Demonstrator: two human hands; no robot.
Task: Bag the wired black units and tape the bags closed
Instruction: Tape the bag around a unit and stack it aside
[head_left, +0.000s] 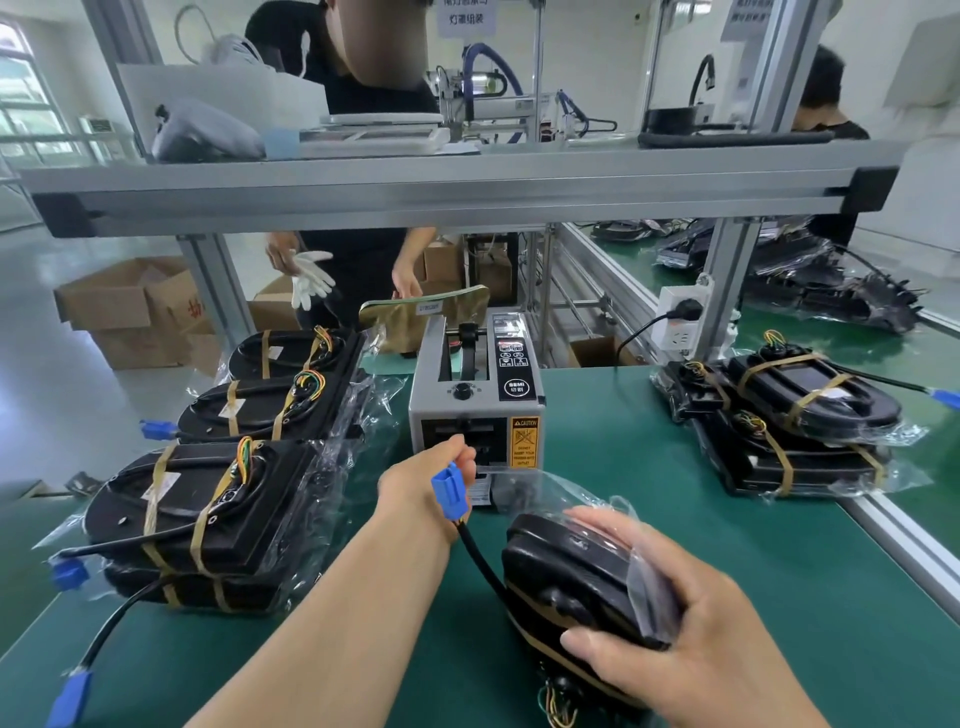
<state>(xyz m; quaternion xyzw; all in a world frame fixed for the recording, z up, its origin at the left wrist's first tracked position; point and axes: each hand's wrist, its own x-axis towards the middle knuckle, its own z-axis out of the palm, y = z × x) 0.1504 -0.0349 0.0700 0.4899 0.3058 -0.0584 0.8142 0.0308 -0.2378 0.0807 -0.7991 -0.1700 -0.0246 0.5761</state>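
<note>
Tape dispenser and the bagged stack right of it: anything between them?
Head view: only bare green mat between the tape dispenser and the bagged stack.

A factory assembly line: aluminium-framed benches (441, 192), green mats (779, 519), tape dispenser (475, 395).

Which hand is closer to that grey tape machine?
Left. The left hand is at the front of the tape machine, holding a blue connector; the right hand grips the bagged black unit, nearer the person.

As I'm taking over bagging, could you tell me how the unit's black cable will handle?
The cable is probably floppy: a neighbouring cable lies slack on the table. This one's blue connector likely swings or snags unless held.
</note>
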